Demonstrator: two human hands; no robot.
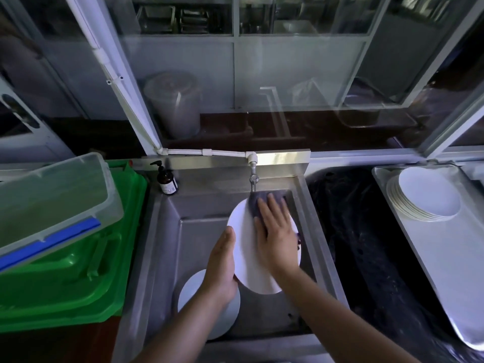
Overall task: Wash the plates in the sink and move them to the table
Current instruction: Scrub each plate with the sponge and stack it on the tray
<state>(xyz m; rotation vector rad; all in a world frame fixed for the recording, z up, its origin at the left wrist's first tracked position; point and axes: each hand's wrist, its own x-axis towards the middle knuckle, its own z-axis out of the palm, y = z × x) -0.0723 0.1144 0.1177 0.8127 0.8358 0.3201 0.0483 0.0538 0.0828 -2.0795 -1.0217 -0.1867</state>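
a big green plastic bin (78,271) fills the left side, with a clear plastic lidded box with a blue clip (52,205) resting tilted on top of it. the stainless steel sink (162,231) sits in the middle, and a long steel tray (432,244) lies to the right, carrying a stack of round white plates (427,203) at its far end. over the sink basin, a round white plate (246,247) is held tilted beneath the small metal tap (253,176). another white plate (191,292) lies low in the basin, partly hidden by the left forearm. the left hand (222,265) grips the held plate's left edge, fingers curled behind it. the right hand (275,231) presses flat, fingers straight, on a grey cloth (256,203) spread against the plate's upper face. a dark brown pump bottle (166,179) stands on the sink's back left corner.
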